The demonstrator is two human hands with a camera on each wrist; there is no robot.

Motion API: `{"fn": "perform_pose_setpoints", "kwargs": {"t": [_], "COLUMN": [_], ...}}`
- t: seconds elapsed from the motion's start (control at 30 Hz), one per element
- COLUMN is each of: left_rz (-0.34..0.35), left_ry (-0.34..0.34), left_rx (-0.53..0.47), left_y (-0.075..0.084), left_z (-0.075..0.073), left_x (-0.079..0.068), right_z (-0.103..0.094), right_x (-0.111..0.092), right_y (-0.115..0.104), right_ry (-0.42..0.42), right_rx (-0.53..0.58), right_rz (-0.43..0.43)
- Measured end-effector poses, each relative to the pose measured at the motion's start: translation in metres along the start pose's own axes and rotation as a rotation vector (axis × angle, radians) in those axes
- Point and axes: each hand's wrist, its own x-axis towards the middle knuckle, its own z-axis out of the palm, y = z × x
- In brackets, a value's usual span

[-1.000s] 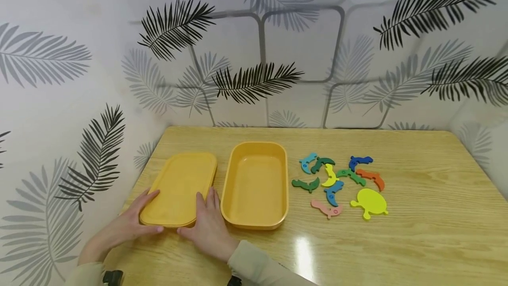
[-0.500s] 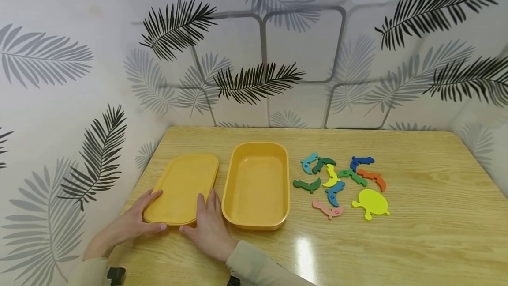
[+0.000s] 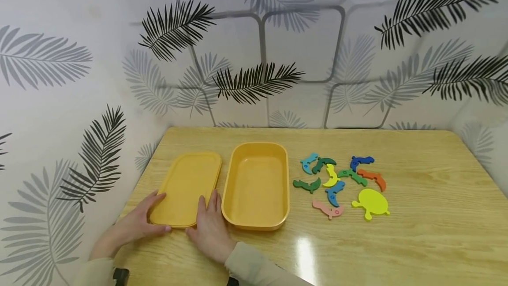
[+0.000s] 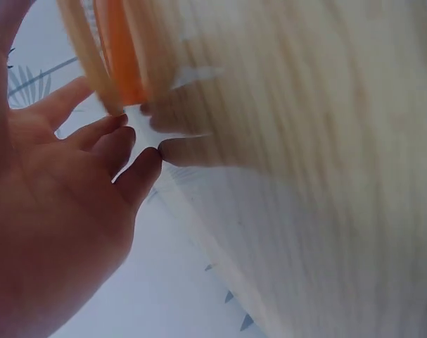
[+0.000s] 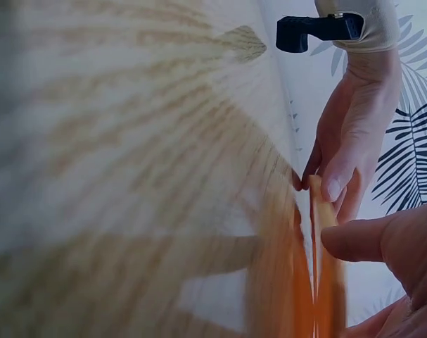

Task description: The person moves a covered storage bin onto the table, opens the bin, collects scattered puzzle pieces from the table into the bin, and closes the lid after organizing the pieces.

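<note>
While the yellow box [image 3: 255,185] sits with nothing in it, its lid [image 3: 186,188] lies flat just left, gripped at the near edge by the left hand [image 3: 132,228] and right hand [image 3: 209,228]. Toy shapes [image 3: 341,184] lie right. Both wrist views blur.

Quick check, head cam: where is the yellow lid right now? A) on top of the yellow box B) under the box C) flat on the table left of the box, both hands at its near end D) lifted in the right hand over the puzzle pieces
C: the lid lies flat on the table just left of the open box, with the left hand and right hand holding its near edge.
</note>
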Motion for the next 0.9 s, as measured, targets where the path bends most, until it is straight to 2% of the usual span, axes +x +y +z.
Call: {"fn": "perform_pose_setpoints", "kwargs": {"t": [0.17, 0.53, 0.73, 0.9], "left_rz": [-0.023, -0.007, -0.021, -0.021], "left_ry": [-0.015, -0.007, -0.024, -0.015], "left_rx": [0.013, 0.018, 0.005, 0.022], "left_y": [0.0004, -0.0007, 0.0030, 0.0045], "left_z": [0.0008, 0.0012, 0.0014, 0.0028], "left_x": [0.0007, 0.0003, -0.0003, 0.0002], "right_z": [0.0017, 0.0027, 0.0030, 0.0011], "right_x": [0.0027, 0.0058, 0.0060, 0.0051], "right_y": [0.0010, 0.0042, 0.0051, 0.0047], "right_ry": [0.010, 0.005, -0.025, -0.038], "right_rx": [-0.020, -0.127, -0.100, -0.010], "right_rz": [0.004, -0.045, -0.010, 0.008]}}
